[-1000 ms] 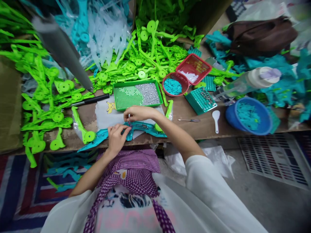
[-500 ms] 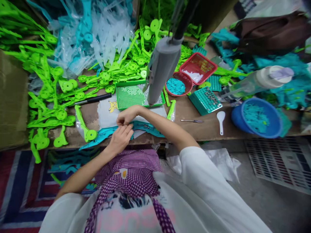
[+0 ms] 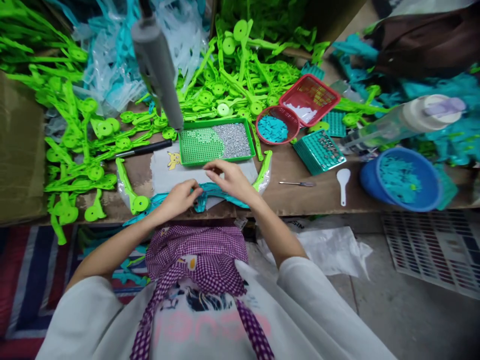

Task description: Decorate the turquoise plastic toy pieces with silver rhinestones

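A long turquoise plastic piece [image 3: 240, 202] lies along the front edge of the table, on a pale cloth [image 3: 161, 175]. My left hand [image 3: 180, 198] rests on its middle, fingers bent and closed around it. Just above the piece hovers my right hand [image 3: 228, 179], its fingers loosely bent with a gap to the thumb; I see nothing between them. Beyond the hands is a green tray [image 3: 202, 163] with small silvery parts on its right side. A grey powered screwdriver [image 3: 159, 75] hangs over the tray's left end.
Lime-green plastic pieces [image 3: 97, 130] are heaped at left and back. To the right are red baskets [image 3: 296, 134], stacked teal trays [image 3: 315, 152], a small screwdriver [image 3: 297, 184], a white spoon [image 3: 342, 185], a blue bowl [image 3: 367, 175] and a bottle [image 3: 408, 120].
My hands have parted; the right moved right, off the turquoise piece, and the left shifted slightly left and up. The hanging screwdriver has swung left, uncovering the green tray.
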Demonstrator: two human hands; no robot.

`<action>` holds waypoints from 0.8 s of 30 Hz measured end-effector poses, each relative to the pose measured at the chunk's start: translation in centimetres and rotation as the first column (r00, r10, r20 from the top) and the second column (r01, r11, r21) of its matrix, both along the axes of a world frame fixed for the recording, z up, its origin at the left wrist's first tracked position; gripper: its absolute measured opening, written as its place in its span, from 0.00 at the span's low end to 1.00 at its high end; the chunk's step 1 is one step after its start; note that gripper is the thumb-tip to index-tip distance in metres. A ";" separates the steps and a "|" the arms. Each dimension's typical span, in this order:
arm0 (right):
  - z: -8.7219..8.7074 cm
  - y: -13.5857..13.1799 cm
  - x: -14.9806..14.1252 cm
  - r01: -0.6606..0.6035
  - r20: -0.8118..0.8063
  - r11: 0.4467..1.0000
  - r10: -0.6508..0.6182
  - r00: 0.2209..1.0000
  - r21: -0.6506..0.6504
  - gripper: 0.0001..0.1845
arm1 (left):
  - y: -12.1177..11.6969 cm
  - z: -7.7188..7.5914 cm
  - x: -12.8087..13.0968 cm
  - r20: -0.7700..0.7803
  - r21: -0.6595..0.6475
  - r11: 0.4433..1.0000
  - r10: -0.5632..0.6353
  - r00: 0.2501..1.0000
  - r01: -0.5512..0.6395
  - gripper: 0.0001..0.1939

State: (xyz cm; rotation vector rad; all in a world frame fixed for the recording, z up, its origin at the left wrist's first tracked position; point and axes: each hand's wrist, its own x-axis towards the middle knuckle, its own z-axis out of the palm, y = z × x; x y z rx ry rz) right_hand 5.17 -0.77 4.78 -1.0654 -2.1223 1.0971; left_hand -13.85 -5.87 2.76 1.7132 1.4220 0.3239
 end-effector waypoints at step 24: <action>-5.4 -8.0 -2.3 0.222 0.085 0.955 -0.209 0.974 -0.198 0.15 | 0.5 -1.5 -1.1 0.383 -0.599 0.779 0.483 0.787 -0.187 0.11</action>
